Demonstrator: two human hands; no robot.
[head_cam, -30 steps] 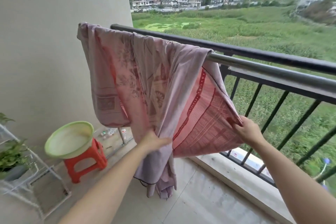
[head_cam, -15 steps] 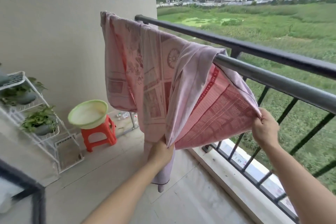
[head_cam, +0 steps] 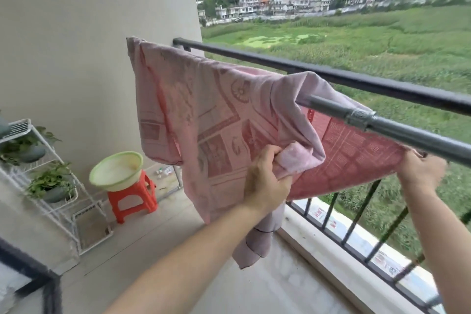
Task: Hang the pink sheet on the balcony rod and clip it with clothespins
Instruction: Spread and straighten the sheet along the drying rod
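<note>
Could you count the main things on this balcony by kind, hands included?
Pink sheet: 1
Rod: 1
Hands: 2, left hand, right hand
Red stool: 1
Basin: 1
White rack: 1
Potted plants in full view: 2
Total: 9

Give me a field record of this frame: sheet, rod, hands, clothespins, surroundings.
sheet: pink patterned fabric sheet draped over grey metal rod, bunched at the right
left hand: grips a bunched fold
right hand: holds the sheet's edge beneath the rod
clothespins: none visible
nearby: green plastic basin on orange plastic stool
</note>
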